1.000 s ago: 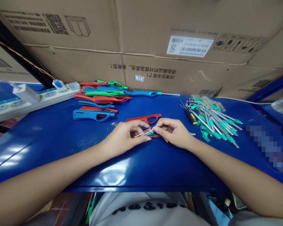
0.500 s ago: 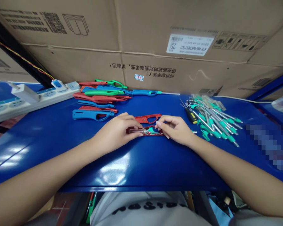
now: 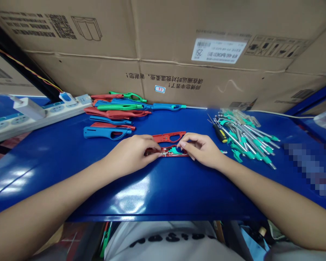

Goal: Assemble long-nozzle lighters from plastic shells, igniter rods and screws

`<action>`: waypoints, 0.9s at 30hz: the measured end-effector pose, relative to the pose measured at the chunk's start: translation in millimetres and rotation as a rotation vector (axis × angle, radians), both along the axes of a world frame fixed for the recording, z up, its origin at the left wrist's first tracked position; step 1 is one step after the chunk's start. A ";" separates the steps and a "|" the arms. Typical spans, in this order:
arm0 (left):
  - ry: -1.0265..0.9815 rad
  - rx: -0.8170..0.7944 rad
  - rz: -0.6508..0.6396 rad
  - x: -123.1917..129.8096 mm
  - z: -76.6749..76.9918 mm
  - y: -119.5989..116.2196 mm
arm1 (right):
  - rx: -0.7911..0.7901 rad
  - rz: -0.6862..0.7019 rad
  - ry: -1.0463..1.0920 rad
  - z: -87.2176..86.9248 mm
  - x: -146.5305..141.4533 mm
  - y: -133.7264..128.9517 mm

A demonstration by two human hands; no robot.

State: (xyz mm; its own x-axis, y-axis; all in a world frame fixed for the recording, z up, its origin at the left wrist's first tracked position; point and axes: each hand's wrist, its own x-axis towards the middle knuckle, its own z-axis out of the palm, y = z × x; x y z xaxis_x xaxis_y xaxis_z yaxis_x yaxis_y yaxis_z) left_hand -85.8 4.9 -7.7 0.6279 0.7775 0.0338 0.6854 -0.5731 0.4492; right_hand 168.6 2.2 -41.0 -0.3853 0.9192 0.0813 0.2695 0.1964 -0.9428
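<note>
Brown cardboard [image 3: 97,78] is standing along the back of a glossy blue worktop [image 3: 130,199]. Near its middle, a red casing half [image 3: 176,156] is lying between the two hands, cradling a green trigger piece [image 3: 175,150] and pale wires. Thumb and fingers of the left hand [image 3: 130,154] are closing its left end in a narrow grip. At its right end, the right hand [image 3: 202,149] is curling its fingertips close together; whether that grip is holding anything, I cannot tell. Just beyond, a second red half [image 3: 164,138] is lying parallel. Red, blue and green casings [image 3: 125,114] are lying heaped at left, while a screwdriver [image 3: 220,133] is resting beside metal rods with green fittings [image 3: 251,139] at right.
</note>
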 end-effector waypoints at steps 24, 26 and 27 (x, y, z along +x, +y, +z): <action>-0.090 -0.185 0.108 -1.0 -2.1 8.3 | 0.580 0.332 -0.376 2.4 4.2 -10.1; -0.090 -0.191 0.106 -0.9 -1.5 8.4 | 0.616 0.344 -0.449 3.0 5.3 -11.8; -0.089 -0.195 0.107 -0.7 -1.3 8.3 | 0.628 0.345 -0.469 3.2 5.7 -12.2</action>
State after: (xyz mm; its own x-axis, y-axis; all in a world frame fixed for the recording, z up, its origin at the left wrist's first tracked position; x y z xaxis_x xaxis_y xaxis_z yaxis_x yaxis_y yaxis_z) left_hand -86.5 13.2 -8.9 0.5432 0.8365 -0.0719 0.6899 -0.3959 0.6060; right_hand 174.3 -10.0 -37.8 -0.7563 0.5820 0.2989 0.4333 0.7878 -0.4378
